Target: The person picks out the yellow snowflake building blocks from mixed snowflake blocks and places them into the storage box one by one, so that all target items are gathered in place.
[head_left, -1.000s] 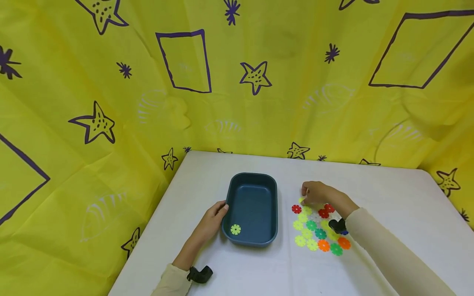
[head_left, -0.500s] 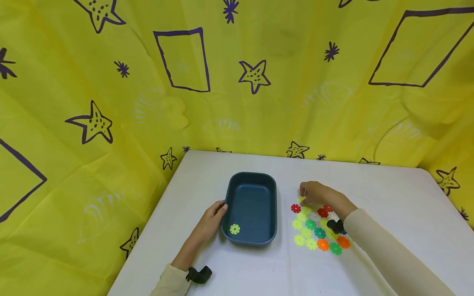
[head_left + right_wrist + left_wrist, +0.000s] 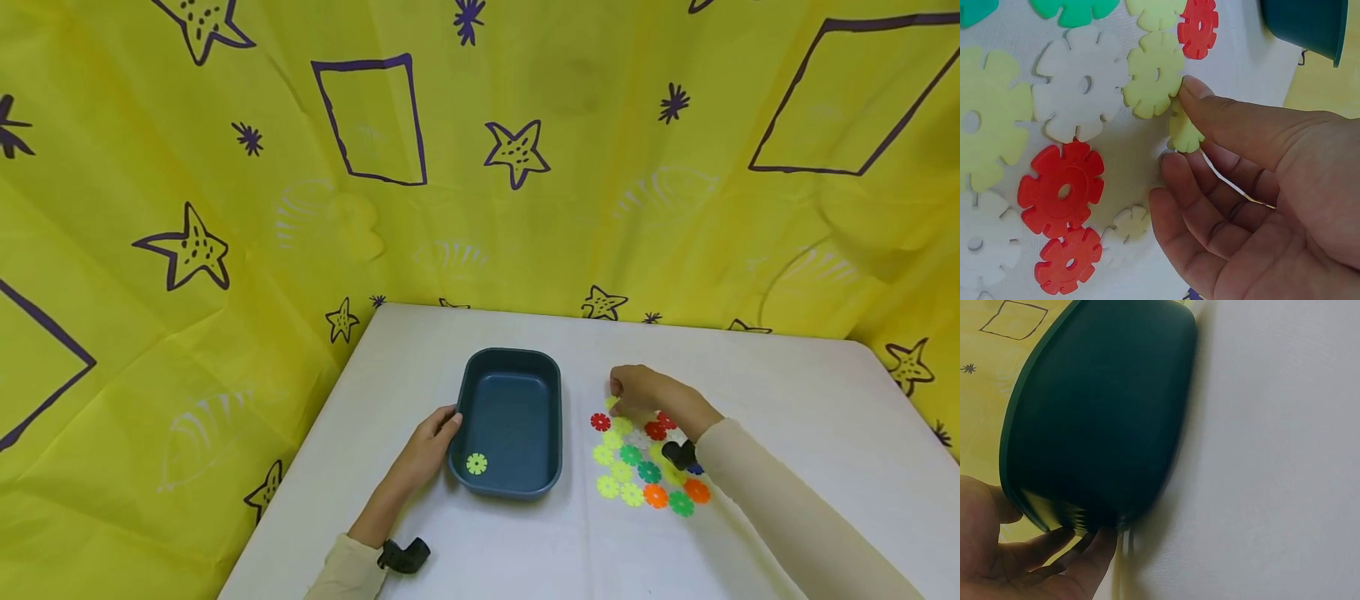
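My left hand (image 3: 429,446) grips the left wall of a dark teal plastic tub (image 3: 553,433), with the thumb at the rim and fingers along its outside. Inside the tub, near its front left corner, lies one yellow-green notched building disc (image 3: 477,464). To the right, my right hand (image 3: 641,392) is low at the far end of a spread of discs. Up close, its thumb and fingers pinch a yellow-green notched disc (image 3: 1185,130), partly hidden between them. Right beside the thumb tip lies another yellow-green disc (image 3: 1154,75). Two red discs (image 3: 1061,187) lie near the curled fingers.
Green discs (image 3: 682,504), orange discs (image 3: 656,497), several yellow-green ones and a white disc (image 3: 1079,84) lie together on the white table (image 3: 525,550). A yellow patterned cloth (image 3: 450,233) hangs behind and at the sides of the table.
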{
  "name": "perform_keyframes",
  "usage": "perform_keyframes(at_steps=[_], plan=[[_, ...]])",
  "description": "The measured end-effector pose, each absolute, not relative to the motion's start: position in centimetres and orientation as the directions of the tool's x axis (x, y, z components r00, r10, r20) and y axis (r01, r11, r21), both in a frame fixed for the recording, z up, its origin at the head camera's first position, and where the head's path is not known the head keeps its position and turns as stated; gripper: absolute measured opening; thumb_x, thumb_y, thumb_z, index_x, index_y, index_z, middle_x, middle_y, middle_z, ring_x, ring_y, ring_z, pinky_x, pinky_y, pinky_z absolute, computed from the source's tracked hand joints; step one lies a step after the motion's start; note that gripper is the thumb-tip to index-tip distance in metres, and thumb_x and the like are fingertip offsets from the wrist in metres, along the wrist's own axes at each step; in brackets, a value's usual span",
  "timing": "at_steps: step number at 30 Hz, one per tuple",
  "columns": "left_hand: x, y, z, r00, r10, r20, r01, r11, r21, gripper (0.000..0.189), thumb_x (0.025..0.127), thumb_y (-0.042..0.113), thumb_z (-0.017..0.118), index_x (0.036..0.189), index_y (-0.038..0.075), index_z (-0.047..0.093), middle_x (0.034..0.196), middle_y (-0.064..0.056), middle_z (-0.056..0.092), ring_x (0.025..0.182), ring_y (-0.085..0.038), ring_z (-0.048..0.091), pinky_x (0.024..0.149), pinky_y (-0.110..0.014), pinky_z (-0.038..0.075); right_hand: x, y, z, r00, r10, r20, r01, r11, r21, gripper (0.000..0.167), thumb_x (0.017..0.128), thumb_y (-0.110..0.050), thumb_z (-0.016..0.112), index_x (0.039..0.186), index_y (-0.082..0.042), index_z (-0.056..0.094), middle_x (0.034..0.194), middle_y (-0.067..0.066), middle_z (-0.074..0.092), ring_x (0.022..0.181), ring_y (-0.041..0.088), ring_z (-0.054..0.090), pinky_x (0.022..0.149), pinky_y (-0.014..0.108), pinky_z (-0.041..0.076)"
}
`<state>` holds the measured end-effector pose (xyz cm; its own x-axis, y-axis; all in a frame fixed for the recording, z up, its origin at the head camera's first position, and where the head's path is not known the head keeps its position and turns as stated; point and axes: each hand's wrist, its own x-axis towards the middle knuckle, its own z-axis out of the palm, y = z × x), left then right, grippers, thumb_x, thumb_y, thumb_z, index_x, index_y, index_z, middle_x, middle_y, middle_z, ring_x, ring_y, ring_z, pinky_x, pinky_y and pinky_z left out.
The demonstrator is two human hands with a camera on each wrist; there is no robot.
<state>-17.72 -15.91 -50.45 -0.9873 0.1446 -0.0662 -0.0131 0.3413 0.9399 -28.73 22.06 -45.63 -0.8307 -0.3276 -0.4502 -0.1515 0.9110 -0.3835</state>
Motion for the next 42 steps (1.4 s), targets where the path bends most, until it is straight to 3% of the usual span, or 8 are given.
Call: perform_keyframes(at_steps=[13, 25, 42], plan=[[-17.8, -15.9, -50.7, -0.988, 0.137, -0.065, -0.016, 0.332, 0.943, 0.051, 0.113, 0.031, 0.05, 0.15, -0.004, 0.052, 0.154, -0.024, 0.054, 0.148, -0.042, 0.045, 0.121, -0.06, 0.036, -28.9, 22.7, -45.4, -0.824, -0.356, -0.441, -0.146, 0.885, -0.442, 0.027, 0.095, -0.018, 0.081, 0.112, -0.006, 0.064, 0.114, 0.016, 0.065, 0.103, 0.033, 0.06, 0.094, 0.053, 0.057], [-18.1, -16.0, -50.7, -0.987, 0.148, -0.067, -0.015, 0.331, 0.943, 0.052, 0.113, 0.031, 0.05, 0.151, -0.005, 0.051, 0.154, -0.024, 0.053, 0.147, -0.042, 0.046, 0.12, -0.061, 0.037, -29.2, 23.1, -45.0, -0.806, -0.426, -0.411, -0.224, 0.862, -0.454, 0.015, 0.099, -0.014, 0.075, 0.107, -0.003, 0.069, 0.103, 0.011, 0.066, 0.095, 0.028, 0.057, 0.089, 0.045, 0.057], [-18.1, -16.2, -50.9, -0.983, 0.16, -0.086, -0.025, 0.348, 0.937, 0.054, 0.114, 0.036, 0.047, 0.152, -0.003, 0.05, 0.156, -0.023, 0.051, 0.149, -0.041, 0.044, 0.122, -0.06, 0.036, -30.2, 23.7, -45.3, -0.78, -0.434, -0.451, -0.214, 0.862, -0.459, 0.012, 0.099, -0.015, 0.075, 0.098, -0.004, 0.069, 0.091, 0.007, 0.063, 0.085, 0.023, 0.057, 0.077, 0.033, 0.052]])
